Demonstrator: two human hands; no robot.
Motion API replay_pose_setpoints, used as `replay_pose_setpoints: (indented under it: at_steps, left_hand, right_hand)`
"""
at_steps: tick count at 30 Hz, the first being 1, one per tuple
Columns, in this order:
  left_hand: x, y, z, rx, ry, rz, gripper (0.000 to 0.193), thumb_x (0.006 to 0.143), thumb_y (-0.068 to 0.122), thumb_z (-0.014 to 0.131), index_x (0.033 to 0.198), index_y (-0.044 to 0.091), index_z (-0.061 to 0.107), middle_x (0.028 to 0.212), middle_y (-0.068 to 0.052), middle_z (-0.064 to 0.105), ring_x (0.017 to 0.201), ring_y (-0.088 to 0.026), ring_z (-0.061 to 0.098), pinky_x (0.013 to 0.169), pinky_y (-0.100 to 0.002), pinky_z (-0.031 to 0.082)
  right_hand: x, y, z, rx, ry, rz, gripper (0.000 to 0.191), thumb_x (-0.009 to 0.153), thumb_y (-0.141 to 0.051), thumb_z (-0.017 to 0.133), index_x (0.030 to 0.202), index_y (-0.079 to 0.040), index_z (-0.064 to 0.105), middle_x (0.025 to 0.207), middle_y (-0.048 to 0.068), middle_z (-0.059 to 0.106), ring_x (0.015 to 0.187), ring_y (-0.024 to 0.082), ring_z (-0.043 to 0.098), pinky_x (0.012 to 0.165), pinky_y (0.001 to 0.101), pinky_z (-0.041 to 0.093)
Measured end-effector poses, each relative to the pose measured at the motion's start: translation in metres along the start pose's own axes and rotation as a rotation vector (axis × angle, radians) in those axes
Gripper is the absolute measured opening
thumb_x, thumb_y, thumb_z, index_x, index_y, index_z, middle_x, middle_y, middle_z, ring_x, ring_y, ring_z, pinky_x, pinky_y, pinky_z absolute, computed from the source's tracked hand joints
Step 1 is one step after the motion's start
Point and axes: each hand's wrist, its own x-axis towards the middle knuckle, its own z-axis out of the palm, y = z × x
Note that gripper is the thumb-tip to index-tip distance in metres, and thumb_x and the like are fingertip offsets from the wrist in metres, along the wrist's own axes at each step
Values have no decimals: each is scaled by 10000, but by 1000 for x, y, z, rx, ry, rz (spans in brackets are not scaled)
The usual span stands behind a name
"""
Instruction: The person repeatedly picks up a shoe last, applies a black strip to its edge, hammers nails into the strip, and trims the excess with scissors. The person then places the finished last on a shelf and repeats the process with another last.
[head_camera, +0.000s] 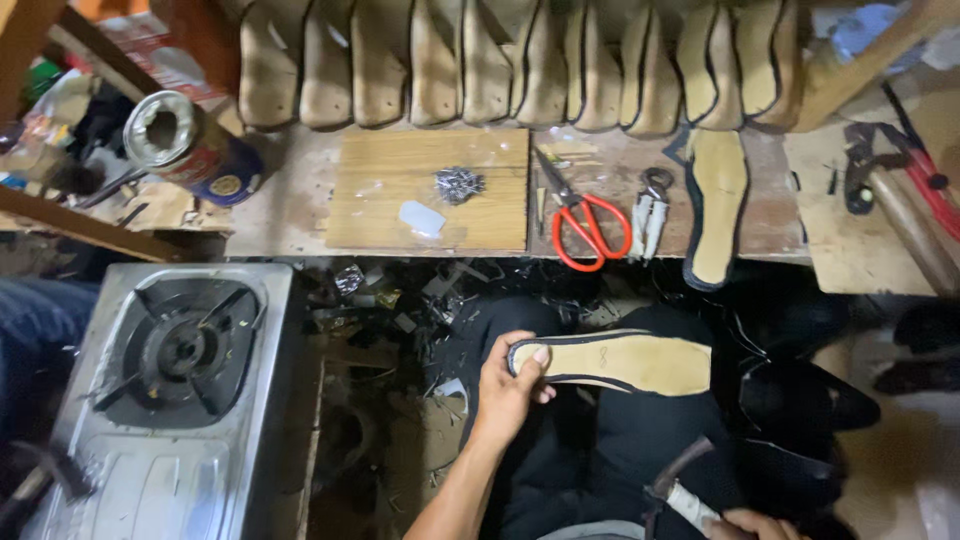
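Head view shows the left hand (508, 388) closed around the end of a tan shoe sole (625, 362). Down low, the right hand (752, 524) grips a hammer (678, 484).

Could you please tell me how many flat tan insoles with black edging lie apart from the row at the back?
2: one insole gripped at its end by the left hand over the lap, and one flat insole on the workbench beside the white-handled pliers.

The right hand (755, 524) gripping a hammer (680, 478) is cut off by the bottom edge.
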Motion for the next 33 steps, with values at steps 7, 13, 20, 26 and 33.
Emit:
replay_pose_setpoints:
  at_steps: [7,13,20,26,33]
  left_hand:
    - [-49,-18,28,-114,13,121,346,953,141,645,1244,6,518,1024,-160,707,659,-189,690,550,-287,575]
    - [-75,-16,27,-92,-2,260,368,996,121,638,1306,-20,499,1354,-180,606,1241,-245,599,1077,-377,469]
    - [-91,28,17,574,-373,457,575,1012,183,604,1514,-37,430,1352,-263,609,1221,-337,585,1042,-395,452]
    - [-91,50,36,524,-414,234,534,1048,297,549,1495,23,452,1148,-193,710,907,-288,719,809,-384,570]
    - [-83,35,34,491,-273,279,437,1049,307,542,1377,19,548,1140,-189,738,1030,-287,742,899,-374,558]
  right_hand:
    - [28,-96,-46,1404,292,-42,574,949,-82,551,1500,-6,408,1346,115,617,1213,228,625,957,411,508]
    - [70,-152,-73,1458,235,-338,439,1006,-59,583,1427,44,509,1293,136,637,1164,175,612,1012,339,477]
    - [47,-169,-83,669,221,-627,490,806,-145,785,1234,47,645,1092,155,773,971,221,767,822,318,604]
    - [33,-185,-94,590,150,-682,545,775,-175,802,1245,51,642,1068,159,802,961,229,818,814,312,627]
    - [49,-201,-106,439,-12,-438,523,775,-229,795,1243,-26,680,1075,136,795,953,203,787,797,315,606]
